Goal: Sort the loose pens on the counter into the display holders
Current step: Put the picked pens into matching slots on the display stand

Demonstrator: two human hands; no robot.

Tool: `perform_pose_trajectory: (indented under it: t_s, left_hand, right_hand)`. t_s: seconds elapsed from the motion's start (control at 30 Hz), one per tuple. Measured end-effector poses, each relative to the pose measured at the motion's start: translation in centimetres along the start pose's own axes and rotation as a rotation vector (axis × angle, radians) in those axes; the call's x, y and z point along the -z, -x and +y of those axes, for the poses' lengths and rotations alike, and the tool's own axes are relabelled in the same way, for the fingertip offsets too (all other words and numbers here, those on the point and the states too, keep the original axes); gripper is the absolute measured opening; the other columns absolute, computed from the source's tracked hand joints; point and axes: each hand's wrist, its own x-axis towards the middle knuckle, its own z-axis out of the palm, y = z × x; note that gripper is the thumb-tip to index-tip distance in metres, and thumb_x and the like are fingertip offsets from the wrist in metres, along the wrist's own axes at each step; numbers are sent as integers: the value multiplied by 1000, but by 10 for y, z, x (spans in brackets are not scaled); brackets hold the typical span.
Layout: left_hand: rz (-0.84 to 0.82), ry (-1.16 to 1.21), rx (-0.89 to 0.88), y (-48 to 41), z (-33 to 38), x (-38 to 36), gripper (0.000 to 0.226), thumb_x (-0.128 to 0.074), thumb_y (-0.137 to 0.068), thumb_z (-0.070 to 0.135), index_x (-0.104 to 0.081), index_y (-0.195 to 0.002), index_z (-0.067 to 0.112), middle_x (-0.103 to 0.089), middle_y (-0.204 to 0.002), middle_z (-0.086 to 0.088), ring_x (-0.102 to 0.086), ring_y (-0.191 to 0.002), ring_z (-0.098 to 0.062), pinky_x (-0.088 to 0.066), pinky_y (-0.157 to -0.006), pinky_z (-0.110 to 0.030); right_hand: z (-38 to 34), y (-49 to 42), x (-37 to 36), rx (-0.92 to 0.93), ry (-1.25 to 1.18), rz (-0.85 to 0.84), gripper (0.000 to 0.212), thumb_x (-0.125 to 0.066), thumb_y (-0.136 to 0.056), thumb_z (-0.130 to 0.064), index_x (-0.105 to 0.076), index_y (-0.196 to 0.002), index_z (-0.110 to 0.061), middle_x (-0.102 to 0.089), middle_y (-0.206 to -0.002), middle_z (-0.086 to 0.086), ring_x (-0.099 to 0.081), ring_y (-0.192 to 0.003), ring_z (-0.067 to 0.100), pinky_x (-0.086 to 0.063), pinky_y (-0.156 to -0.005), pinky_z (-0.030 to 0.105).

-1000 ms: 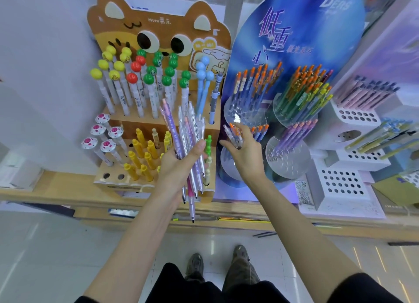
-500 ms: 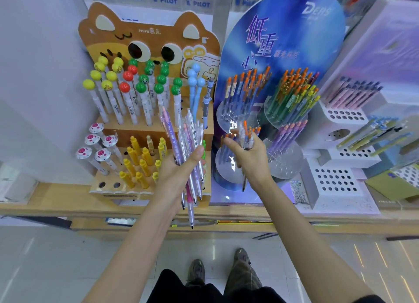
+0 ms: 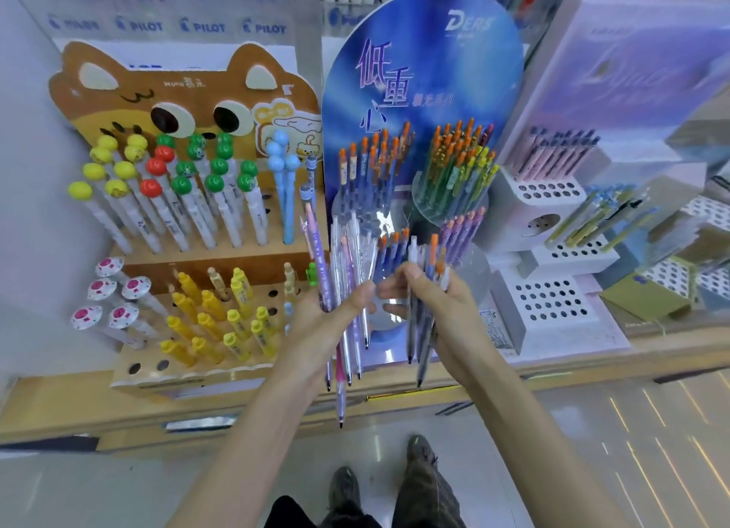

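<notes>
Gripping fanned bundle of clear, pink and lilac pens (image 3: 340, 259) in left hand (image 3: 316, 322), thumb clamped across barrels, tips pointing down past the palm. Holding smaller bunch of dark-barrelled, orange- and white-capped pens (image 3: 423, 342) in right hand (image 3: 454, 306), fingers curled round them. Keeping both bunches off the light wooden counter (image 3: 47, 401), hands nearly touching, in front of blue oval display board (image 3: 422, 73) with clear round acrylic holders (image 3: 446, 209). Left of that, brown cat-face cardboard stand (image 3: 118, 89), full of ball-topped pens.
</notes>
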Motion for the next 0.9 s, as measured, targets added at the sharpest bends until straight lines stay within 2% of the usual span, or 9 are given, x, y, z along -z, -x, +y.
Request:
perform_pose_trajectory:
  t_s: [0.1, 0.2, 0.27, 0.37, 0.43, 0.5, 0.63, 0.8, 0.9]
  left_hand:
    - [-21, 11, 8, 1, -1, -6, 69, -76, -47, 68, -64, -101, 28, -75, -84, 11, -70, -83, -2, -48, -77, -28]
    - [-48, 24, 24, 1, 0, -13, 65, -75, -44, 64, -65, -97, 28, -75, -82, 10, -69, -79, 1, -45, -69, -21]
    - [-85, 25, 16, 0, 0, -17, 61, -78, -44, 60, -68, -95, 28, -75, -85, 9, -70, -82, -1, -49, -66, -17]
    - [-159, 63, 7, -2, 2, -26, 55, -87, -47, 49, -70, -95, 27, -75, -90, 10, -70, -85, -3, -51, -66, -11]
    - [-201, 53, 26, -5, 2, -33, 60, -89, -49, 46, -69, -102, 24, -75, -94, 8, -70, -90, -6, -52, -75, -19]
    - [-228, 55, 53, -7, 2, -41, 60, -87, -54, 37, -66, -107, 22, -75, -97, 6, -70, -93, -10, -51, -83, -27]
    - [-272, 102, 92, -11, 4, -64, 60, -90, -50, 32, -67, -104, 20, -76, -93, 4, -71, -89, -10, -54, -68, -16]
    - [-320, 142, 138, -11, 6, -104, 46, -78, -57, 26, -67, -100, 15, -76, -85, 4, -71, -79, -6, -51, -59, -12]
    - [-331, 170, 169, -12, 5, -134, 38, -75, -62, 18, -67, -98, 10, -75, -80, 2, -71, -73, -8, -51, -58, -14]
  right_hand:
    - [1, 2, 3, -15, -11, 63, 18, -59, -82, -37, -75, -81, -27, -71, -87, -8, -66, -87, 10, -52, -76, 23]
    - [-1, 4, 4, -30, 6, 87, 19, -59, -86, -38, -75, -85, -27, -57, -75, 2, -54, -72, 14, -45, -69, 24]
    - [-5, 5, 3, -39, -32, 108, 20, -60, -89, -33, -73, -90, -18, -40, -60, 1, -39, -54, 12, -37, -51, 21]
    - [-12, 4, 4, -66, -69, 178, 34, -66, -86, -24, -61, -92, 10, -29, -52, -6, -27, -48, 11, -26, -45, 22]
    - [-16, 6, 9, -44, -53, 227, 28, -67, -87, -17, -52, -73, 1, -28, -50, -5, -25, -46, 12, -23, -46, 24]
    - [-20, 7, 16, -31, -52, 257, 35, -67, -87, -13, -42, -62, -13, -30, -47, -8, -26, -43, 10, -26, -43, 21]
    - [-27, 7, 33, -21, -52, 291, 48, -68, -86, -12, -49, -47, -32, -29, -46, -10, -24, -42, 10, -24, -42, 21]
    - [-32, 8, 74, -43, -112, 273, 30, -68, -86, -15, -47, -65, -14, -25, -51, -4, -19, -44, 12, -18, -43, 24]
    - [-35, 8, 107, -78, -129, 238, 14, -66, -87, -16, -59, -79, -6, -27, -51, -4, -20, -43, 12, -19, -42, 21]
